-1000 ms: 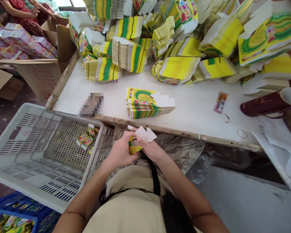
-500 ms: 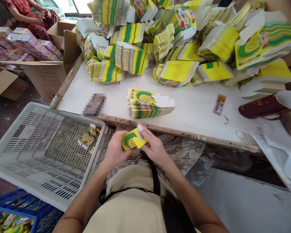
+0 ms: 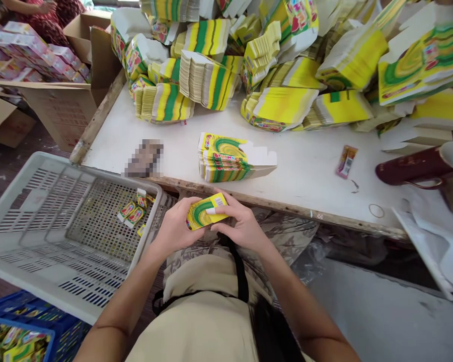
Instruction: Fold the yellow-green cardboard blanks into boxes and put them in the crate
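Note:
Between my two hands, just in front of the table's near edge, is a small yellow and green carton [image 3: 199,213] with a barcode near its right end. My left hand [image 3: 177,226] is closed around its left end. Fingers of my right hand [image 3: 243,223] grip the right end, one with a white wrapping on it lying over the carton's face. Past my hands, a stack of flattened cartons [image 3: 230,156] in the same print lies on the white table [image 3: 298,166].
Left of me stands a grey plastic crate [image 3: 33,221] holding several small cartons [image 3: 132,213]. Bundles of flat cartons [image 3: 211,83] pile along the table's back. A maroon mug [image 3: 411,166] lies at the right, near a small wrapped packet [image 3: 346,162]. Another person [image 3: 45,20] is far left.
The carton's right-end flap, sticking out before, is now folded in, and the end looks flat. My right fingers have shifted onto the carton's face. The view has tilted slightly.

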Demonstrator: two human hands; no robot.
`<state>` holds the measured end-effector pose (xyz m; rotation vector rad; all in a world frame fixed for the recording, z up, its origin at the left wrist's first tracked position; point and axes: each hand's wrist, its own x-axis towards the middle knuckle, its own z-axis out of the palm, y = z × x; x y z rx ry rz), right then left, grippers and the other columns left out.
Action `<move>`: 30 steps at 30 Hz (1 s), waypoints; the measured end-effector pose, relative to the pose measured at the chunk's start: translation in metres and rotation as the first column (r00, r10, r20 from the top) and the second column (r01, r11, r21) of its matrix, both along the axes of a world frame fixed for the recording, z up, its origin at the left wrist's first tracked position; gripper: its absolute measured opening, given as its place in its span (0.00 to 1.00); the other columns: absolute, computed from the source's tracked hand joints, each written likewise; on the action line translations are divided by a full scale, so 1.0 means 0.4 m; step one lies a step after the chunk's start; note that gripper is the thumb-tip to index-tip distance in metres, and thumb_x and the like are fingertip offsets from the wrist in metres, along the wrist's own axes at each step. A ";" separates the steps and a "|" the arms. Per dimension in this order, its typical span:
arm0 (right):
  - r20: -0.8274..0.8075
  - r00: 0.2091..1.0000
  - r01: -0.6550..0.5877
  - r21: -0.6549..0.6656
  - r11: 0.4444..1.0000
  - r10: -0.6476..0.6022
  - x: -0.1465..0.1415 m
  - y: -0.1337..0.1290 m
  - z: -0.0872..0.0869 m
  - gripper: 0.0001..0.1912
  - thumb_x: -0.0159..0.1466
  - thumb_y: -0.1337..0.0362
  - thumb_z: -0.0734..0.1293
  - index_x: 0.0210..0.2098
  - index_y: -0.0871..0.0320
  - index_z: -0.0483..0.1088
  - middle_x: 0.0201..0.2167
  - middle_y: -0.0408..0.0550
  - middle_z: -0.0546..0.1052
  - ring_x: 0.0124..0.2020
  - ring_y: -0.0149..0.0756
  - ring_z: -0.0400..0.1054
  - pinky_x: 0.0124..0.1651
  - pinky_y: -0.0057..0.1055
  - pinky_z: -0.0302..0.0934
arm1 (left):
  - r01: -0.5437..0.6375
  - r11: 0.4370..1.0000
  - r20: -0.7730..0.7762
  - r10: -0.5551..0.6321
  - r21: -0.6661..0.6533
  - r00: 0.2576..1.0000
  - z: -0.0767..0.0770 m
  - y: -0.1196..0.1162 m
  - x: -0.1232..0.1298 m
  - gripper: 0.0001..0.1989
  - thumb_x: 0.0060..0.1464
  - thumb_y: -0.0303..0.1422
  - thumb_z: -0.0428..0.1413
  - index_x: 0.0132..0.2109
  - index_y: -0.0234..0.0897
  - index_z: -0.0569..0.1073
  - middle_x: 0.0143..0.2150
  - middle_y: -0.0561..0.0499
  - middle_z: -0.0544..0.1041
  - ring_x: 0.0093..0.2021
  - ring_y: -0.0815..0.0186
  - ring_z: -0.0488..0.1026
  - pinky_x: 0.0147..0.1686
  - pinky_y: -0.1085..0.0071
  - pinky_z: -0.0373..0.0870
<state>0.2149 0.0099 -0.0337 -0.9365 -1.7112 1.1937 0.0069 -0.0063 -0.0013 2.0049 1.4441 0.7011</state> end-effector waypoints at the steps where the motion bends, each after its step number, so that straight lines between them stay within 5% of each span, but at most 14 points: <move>1: -0.030 0.999 -0.020 -0.032 0.999 0.020 -0.007 -0.004 -0.002 0.19 0.59 0.62 0.73 0.50 0.52 0.74 0.65 0.56 0.65 0.65 0.47 0.61 0.63 0.45 0.61 | -0.008 1.000 0.005 0.009 -0.018 1.000 -0.001 -0.005 0.001 0.27 0.47 0.33 0.63 0.54 0.38 0.66 0.47 0.47 0.77 0.44 0.60 0.76 0.44 0.66 0.73; 4: -0.024 1.000 -0.012 -0.085 0.996 0.010 -0.029 -0.014 0.003 0.28 0.62 0.62 0.71 0.61 0.51 0.64 0.62 0.55 0.68 0.62 0.46 0.65 0.62 0.45 0.62 | -0.020 0.999 -0.022 0.019 -0.048 1.000 0.003 -0.017 -0.009 0.27 0.48 0.34 0.63 0.54 0.38 0.66 0.47 0.47 0.77 0.45 0.60 0.76 0.45 0.66 0.73; 8: 0.121 0.992 0.037 0.063 0.997 -0.044 -0.039 0.005 0.043 0.37 0.60 0.58 0.73 0.65 0.54 0.58 0.61 0.57 0.69 0.57 0.47 0.69 0.59 0.44 0.65 | -0.056 0.994 -0.157 0.040 -0.099 0.987 0.036 -0.030 -0.109 0.27 0.50 0.40 0.62 0.56 0.39 0.66 0.49 0.46 0.77 0.47 0.58 0.76 0.45 0.65 0.73; 10: 0.171 0.970 0.141 0.186 0.972 -0.173 -0.023 0.045 0.073 0.34 0.61 0.56 0.72 0.63 0.55 0.60 0.57 0.57 0.72 0.53 0.46 0.71 0.57 0.45 0.67 | -0.129 0.985 -0.294 0.091 -0.115 0.952 0.060 -0.039 -0.207 0.29 0.51 0.46 0.61 0.57 0.40 0.66 0.50 0.45 0.76 0.48 0.55 0.75 0.46 0.62 0.73; 13: 0.265 0.838 0.364 0.382 0.850 -0.478 0.016 0.136 0.103 0.24 0.65 0.58 0.67 0.58 0.56 0.65 0.53 0.57 0.74 0.54 0.50 0.68 0.59 0.50 0.62 | -0.172 0.985 -0.529 0.135 -0.021 0.837 0.088 -0.058 -0.359 0.35 0.48 0.57 0.58 0.56 0.38 0.68 0.54 0.38 0.75 0.56 0.43 0.70 0.55 0.48 0.66; 16: 0.412 0.737 0.370 0.419 0.829 -0.536 0.045 0.222 0.097 0.21 0.64 0.64 0.65 0.56 0.59 0.66 0.49 0.59 0.75 0.52 0.52 0.67 0.55 0.52 0.63 | -0.259 0.964 -0.583 0.245 0.060 0.775 0.092 -0.073 -0.425 0.38 0.50 0.61 0.52 0.56 0.35 0.69 0.55 0.33 0.73 0.58 0.39 0.68 0.57 0.42 0.62; 19: 0.504 0.709 0.314 0.400 0.861 -0.493 0.055 0.263 0.081 0.19 0.61 0.67 0.65 0.52 0.60 0.68 0.44 0.58 0.75 0.47 0.51 0.67 0.52 0.50 0.63 | -0.242 0.968 -0.447 0.187 -0.070 0.875 0.070 -0.071 -0.371 0.36 0.53 0.58 0.53 0.58 0.36 0.68 0.57 0.37 0.73 0.57 0.46 0.70 0.57 0.48 0.66; 22: 0.465 0.695 0.347 0.451 0.823 -0.548 0.051 0.246 0.092 0.21 0.59 0.67 0.67 0.53 0.58 0.66 0.42 0.55 0.73 0.46 0.51 0.65 0.52 0.50 0.62 | -0.091 0.956 -0.180 0.041 -0.279 0.983 0.035 -0.046 -0.245 0.31 0.55 0.53 0.55 0.59 0.40 0.67 0.58 0.42 0.74 0.58 0.51 0.70 0.59 0.52 0.66; 25: 0.389 0.751 0.352 0.448 0.822 -0.533 0.027 0.179 0.124 0.24 0.59 0.67 0.68 0.54 0.57 0.63 0.39 0.51 0.72 0.43 0.48 0.65 0.51 0.49 0.61 | 0.089 0.920 0.212 -0.006 -0.382 0.977 0.005 -0.010 -0.109 0.37 0.51 0.53 0.61 0.63 0.42 0.63 0.58 0.41 0.73 0.58 0.52 0.71 0.57 0.54 0.69; 27: 0.338 0.847 0.282 0.367 0.886 -0.410 -0.006 0.117 0.136 0.24 0.60 0.66 0.69 0.55 0.54 0.63 0.39 0.49 0.71 0.42 0.45 0.66 0.50 0.46 0.62 | 0.114 0.936 0.520 0.081 -0.332 0.850 -0.002 0.014 -0.028 0.46 0.42 0.57 0.64 0.63 0.42 0.61 0.59 0.40 0.71 0.57 0.50 0.71 0.53 0.55 0.72; 30: 0.147 0.987 0.057 0.101 0.993 -0.071 -0.071 0.024 0.124 0.24 0.61 0.65 0.69 0.55 0.53 0.62 0.37 0.46 0.71 0.37 0.38 0.67 0.44 0.37 0.65 | -0.079 0.969 0.859 0.245 -0.235 0.450 0.017 0.047 0.060 0.37 0.42 0.63 0.59 0.52 0.44 0.68 0.45 0.45 0.75 0.48 0.55 0.74 0.46 0.59 0.75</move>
